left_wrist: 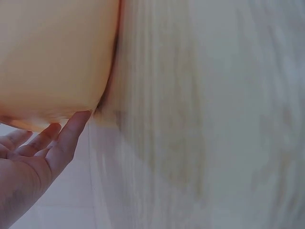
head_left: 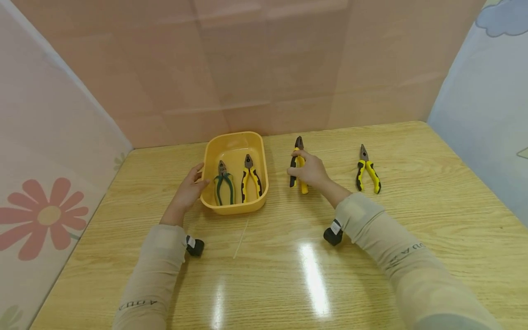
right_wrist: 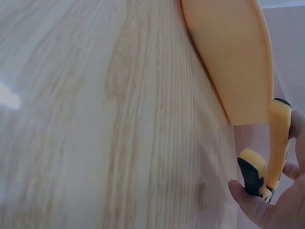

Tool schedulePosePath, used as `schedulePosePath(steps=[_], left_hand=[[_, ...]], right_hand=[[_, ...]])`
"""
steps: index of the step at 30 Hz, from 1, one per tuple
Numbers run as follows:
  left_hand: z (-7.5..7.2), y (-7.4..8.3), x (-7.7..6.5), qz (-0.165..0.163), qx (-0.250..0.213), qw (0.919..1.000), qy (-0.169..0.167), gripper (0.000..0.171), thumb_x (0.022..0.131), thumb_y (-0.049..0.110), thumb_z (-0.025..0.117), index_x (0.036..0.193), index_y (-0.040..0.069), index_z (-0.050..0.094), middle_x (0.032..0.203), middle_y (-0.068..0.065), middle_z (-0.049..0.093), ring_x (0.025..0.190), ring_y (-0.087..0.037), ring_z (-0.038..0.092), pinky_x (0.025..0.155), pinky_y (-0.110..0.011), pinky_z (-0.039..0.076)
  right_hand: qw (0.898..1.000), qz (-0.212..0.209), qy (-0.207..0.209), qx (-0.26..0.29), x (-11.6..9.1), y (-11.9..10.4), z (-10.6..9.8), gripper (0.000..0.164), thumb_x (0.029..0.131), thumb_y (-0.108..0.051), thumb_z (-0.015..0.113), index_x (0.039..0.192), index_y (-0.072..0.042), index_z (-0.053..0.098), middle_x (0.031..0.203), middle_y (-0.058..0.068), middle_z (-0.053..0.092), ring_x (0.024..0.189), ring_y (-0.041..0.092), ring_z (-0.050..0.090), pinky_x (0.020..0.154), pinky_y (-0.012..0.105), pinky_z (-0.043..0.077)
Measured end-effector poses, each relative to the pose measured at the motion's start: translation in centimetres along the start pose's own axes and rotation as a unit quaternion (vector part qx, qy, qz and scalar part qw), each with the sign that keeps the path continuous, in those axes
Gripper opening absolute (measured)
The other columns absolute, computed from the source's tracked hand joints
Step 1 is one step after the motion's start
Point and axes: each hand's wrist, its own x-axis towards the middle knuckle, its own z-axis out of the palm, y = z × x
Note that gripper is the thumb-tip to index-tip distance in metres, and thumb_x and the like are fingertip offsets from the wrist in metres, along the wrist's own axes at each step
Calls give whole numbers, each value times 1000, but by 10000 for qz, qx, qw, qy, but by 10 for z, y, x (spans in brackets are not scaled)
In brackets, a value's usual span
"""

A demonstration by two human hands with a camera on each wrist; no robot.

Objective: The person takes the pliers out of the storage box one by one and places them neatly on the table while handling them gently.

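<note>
My right hand (head_left: 312,171) grips combination pliers (head_left: 299,143) with yellow and black handles, right of the yellow plastic basin (head_left: 235,209). Their dark jaws point to the back. In the right wrist view, the thumb and fingers hold the two handles (right_wrist: 279,138). My left hand (head_left: 189,189) rests against the basin's left side, its fingertips (left_wrist: 82,117) touching the outer wall in the left wrist view. Inside the basin lie green-handled pliers (head_left: 223,179) and, to their right, yellow-and-black pliers (head_left: 250,176), both with jaws toward the back.
Long-nose pliers (head_left: 365,172) with yellow and black handles lie on the wooden table (head_left: 280,256) to the right of my right hand. A pinkish covering (head_left: 272,68) rises along the table's back edge. Printed panels stand at the left and right.
</note>
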Motion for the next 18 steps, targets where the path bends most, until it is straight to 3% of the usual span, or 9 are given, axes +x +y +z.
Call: schedulePosePath(steps=[9, 18], left_hand=[[1, 0, 1, 19, -16, 10000, 16, 59, 92, 16, 41, 140, 17, 7, 137, -19, 21, 115, -34, 36, 85, -44, 39], [1, 1, 1, 15, 50, 10000, 30, 59, 92, 17, 41, 140, 18, 8, 137, -18, 22, 114, -34, 36, 86, -45, 38]], right_hand=[[9997, 3, 15, -259, 4, 8, -4, 55, 73, -21, 60, 125, -13, 43, 49, 2, 46, 36, 11, 39, 38, 22, 33], [9952, 0, 56, -972, 10, 11, -6, 54, 72, -25, 59, 123, -12, 45, 53, 1, 35, 39, 10, 28, 45, 26, 30]])
